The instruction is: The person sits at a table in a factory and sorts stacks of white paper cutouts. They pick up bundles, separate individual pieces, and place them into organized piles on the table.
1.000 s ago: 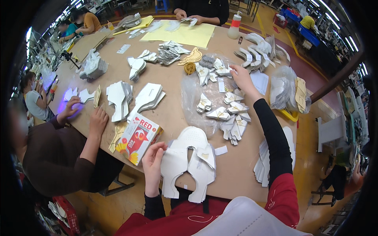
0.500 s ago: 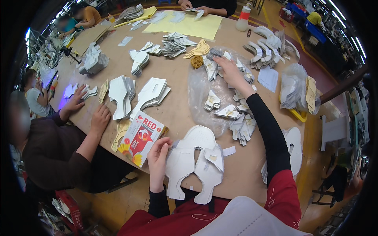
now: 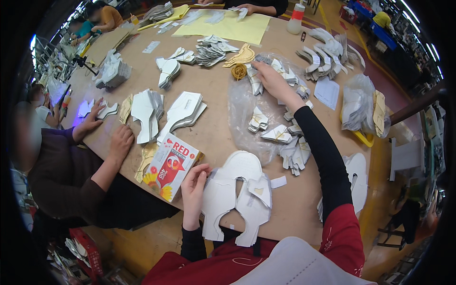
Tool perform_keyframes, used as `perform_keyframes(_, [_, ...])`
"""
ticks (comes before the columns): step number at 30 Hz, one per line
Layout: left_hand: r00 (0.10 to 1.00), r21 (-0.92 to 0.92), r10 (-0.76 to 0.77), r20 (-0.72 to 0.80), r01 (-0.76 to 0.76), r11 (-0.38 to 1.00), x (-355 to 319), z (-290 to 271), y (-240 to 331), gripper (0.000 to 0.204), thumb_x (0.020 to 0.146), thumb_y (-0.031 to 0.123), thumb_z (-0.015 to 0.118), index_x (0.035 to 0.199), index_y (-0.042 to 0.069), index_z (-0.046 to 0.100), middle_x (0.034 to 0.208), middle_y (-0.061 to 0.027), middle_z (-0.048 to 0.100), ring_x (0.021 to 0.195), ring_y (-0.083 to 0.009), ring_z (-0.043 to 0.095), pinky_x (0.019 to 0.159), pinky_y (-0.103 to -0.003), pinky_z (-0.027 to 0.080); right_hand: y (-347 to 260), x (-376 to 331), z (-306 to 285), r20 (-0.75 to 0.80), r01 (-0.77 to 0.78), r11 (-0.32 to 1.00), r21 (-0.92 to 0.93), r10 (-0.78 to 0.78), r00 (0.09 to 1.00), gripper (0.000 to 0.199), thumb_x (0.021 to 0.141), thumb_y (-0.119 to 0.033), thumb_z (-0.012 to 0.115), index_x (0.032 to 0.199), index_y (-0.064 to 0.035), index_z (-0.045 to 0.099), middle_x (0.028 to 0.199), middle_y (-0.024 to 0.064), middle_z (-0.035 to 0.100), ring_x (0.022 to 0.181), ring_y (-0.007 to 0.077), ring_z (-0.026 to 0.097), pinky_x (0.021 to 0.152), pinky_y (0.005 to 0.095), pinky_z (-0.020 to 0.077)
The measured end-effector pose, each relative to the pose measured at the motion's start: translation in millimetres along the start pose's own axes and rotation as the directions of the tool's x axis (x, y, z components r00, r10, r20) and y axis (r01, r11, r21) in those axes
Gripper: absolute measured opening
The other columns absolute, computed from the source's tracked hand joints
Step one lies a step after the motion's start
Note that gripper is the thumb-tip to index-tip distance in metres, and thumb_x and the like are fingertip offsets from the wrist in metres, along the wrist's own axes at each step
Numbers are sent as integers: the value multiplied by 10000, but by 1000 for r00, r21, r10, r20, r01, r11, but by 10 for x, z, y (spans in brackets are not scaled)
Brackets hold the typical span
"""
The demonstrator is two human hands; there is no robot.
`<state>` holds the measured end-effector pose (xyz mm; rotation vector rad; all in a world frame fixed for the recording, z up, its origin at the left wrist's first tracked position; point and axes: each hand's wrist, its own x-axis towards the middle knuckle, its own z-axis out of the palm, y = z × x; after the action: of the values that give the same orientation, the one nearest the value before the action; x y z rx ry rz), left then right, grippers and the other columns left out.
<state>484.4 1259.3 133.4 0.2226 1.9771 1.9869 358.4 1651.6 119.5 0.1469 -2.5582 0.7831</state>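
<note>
My left hand (image 3: pixel 194 192) is loosely curled, holding nothing I can see. It rests at the left edge of a stack of white cut pieces (image 3: pixel 232 173) with an arched top and two legs. A small white piece with a cut-out (image 3: pixel 260 189) lies on that stack. Far out over the table, my right hand (image 3: pixel 273 80) stretches its fingers leftward, apparently empty; its fingertips are partly hidden. Closest to them are a mustard-coloured bundle of bands (image 3: pixel 239 71) and small banded bundles of white pieces (image 3: pixel 259 119) on a clear plastic bag (image 3: pixel 240 107).
A red and white box (image 3: pixel 172 166) sits left of my left hand. More stacks of white pieces (image 3: pixel 183 111) spread across the table. A bottle (image 3: pixel 295 20) stands far right, near a bagged stack (image 3: pixel 357 102) in a yellow tray. Co-workers' hands (image 3: pixel 121 142) are at the left and far edges.
My right hand has shifted slightly left, toward the mustard-coloured bands. My left hand stays beside the arched stack. The far co-worker's hands have moved apart.
</note>
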Motion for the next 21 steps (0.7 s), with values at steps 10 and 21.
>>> perform_keyframes(10, [1000, 31, -1, 19, 0, 1000, -14, -65, -51, 232, 988, 88, 530, 1161, -49, 604, 1042, -88, 661, 989, -134, 614, 892, -247, 469, -147, -238, -339, 140, -316, 948, 26, 310, 940, 469, 778, -142, 727, 1214, -31, 599, 998, 121, 564, 903, 253, 598, 814, 346, 492])
perform_keyframes(21, [1000, 65, -2, 24, 1, 998, 19, -71, -137, 204, 975, 60, 528, 1135, -33, 615, 1017, -70, 661, 964, -119, 604, 878, -236, 458, -67, -273, -797, -33, -220, 913, 343, 246, 969, 364, 919, -90, 596, 1283, -71, 604, 1180, 73, 654, 962, 125, 616, 865, 272, 490])
